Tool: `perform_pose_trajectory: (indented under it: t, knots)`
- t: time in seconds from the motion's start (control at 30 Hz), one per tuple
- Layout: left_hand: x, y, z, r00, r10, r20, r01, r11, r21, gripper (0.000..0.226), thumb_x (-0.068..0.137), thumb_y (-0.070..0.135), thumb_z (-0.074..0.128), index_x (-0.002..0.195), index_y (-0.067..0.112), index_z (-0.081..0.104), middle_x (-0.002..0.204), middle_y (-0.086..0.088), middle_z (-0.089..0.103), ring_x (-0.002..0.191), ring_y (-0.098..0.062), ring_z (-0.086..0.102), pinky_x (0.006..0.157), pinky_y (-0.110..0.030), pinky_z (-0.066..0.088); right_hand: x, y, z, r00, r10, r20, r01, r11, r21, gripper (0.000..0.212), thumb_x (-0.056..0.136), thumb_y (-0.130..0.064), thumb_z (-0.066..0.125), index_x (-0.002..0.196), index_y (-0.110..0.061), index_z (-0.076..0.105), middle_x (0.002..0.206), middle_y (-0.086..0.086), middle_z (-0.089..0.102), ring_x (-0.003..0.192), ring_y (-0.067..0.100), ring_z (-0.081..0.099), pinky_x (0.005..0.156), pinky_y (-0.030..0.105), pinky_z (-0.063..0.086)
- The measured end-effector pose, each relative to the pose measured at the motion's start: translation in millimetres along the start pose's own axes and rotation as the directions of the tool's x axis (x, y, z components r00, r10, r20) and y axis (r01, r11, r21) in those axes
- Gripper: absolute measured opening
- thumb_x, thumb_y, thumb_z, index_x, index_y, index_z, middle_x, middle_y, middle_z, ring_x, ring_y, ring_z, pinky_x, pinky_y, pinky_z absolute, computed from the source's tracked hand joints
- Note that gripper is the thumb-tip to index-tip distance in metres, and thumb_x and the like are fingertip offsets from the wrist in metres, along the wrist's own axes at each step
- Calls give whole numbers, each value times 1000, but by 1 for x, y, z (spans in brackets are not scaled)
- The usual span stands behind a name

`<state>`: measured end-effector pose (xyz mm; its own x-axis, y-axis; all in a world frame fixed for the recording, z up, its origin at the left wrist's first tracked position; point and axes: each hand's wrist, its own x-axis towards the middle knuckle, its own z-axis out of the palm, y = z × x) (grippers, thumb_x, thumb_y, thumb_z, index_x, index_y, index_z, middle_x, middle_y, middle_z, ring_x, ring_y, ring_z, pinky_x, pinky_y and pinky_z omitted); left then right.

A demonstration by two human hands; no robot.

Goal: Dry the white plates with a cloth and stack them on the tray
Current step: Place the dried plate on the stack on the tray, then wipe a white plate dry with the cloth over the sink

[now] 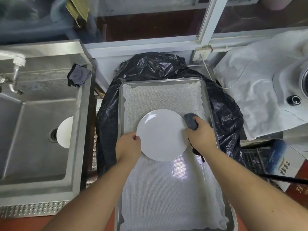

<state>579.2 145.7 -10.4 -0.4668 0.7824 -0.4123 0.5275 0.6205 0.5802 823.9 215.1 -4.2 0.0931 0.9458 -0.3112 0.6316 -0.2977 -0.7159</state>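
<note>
A white plate (162, 135) is held over the middle of the metal tray (206, 90), which is lined with a white mesh mat. My left hand (128, 145) grips the plate's left rim. My right hand (200, 135) is at the plate's right rim and is closed on a grey cloth (191, 120) that touches the rim. A second white plate (65, 132) leans inside the steel sink on the left, partly hidden by the sink wall.
The steel sink (41, 147) with a tap (15, 70) fills the left; a dark rag (78, 77) hangs on its rim. A black plastic bag (158, 65) lies under and behind the tray. White sheeting (260, 84) covers equipment on the right.
</note>
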Motion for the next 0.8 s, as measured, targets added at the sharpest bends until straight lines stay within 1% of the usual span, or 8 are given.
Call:
perform_pose_trajectory:
  t: [0.07,0.13,0.23,0.43,0.53,0.63,0.7,0.8]
  knots:
    - [0,2,-1,1000,-3,-8,3,1000,9,41,101,12,55,60,15,56,58,-1,55,56,-19,49,53,-27,36,-2,2,-7,999,-8,-31,8,1000,-8,10,86,-10,62,87,-19,62,73,1,65,64,17,58,52,29,41]
    - [-1,4,-2,1000,-5,-10,5,1000,23,42,101,12,56,59,17,56,59,0,55,57,-18,49,53,-28,39,-5,5,-14,998,-15,-56,14,1000,-15,7,86,-10,63,84,-17,61,72,3,64,61,17,55,52,30,41]
    - [-4,6,-7,1000,-5,17,5,1000,12,29,104,20,57,80,16,73,79,-3,71,73,-22,66,66,-37,59,-11,5,-25,998,-38,-54,38,999,4,9,85,-7,61,79,-12,57,68,7,60,59,20,52,53,33,42]
    - [-31,9,-25,998,-12,59,10,1000,22,17,100,24,58,92,19,71,92,-1,73,86,-26,71,77,-46,62,-33,-4,-38,992,-120,-22,119,991,-62,16,87,-3,60,74,-11,53,66,2,55,59,18,45,54,32,37]
    - [-51,6,-41,998,-1,69,-1,1000,30,17,98,26,56,84,29,64,89,7,67,82,-23,67,72,-41,61,-45,-17,-39,988,-153,34,156,980,-124,9,86,-5,61,83,-12,59,75,5,63,66,24,56,54,31,41]
    - [-70,-2,-60,997,32,65,-41,989,140,15,99,29,54,108,32,65,110,4,67,91,-20,65,73,-29,47,-57,-36,-37,974,-201,100,216,959,-184,20,83,-5,62,100,-14,67,91,6,65,77,28,60,55,27,36]
    - [-81,-13,-75,997,44,57,-58,964,260,23,99,29,49,107,20,68,110,2,71,91,-20,67,75,-30,53,-66,-50,-32,963,-230,142,257,944,-209,27,84,-8,61,109,-16,68,100,8,64,80,27,59,57,28,37]
    - [-101,-33,-98,997,34,72,-58,927,371,24,98,34,47,99,23,69,102,1,71,90,-20,66,81,-39,60,-83,-71,-22,943,-261,204,308,919,-246,33,85,-13,60,115,-23,67,108,6,62,84,29,59,57,31,40]
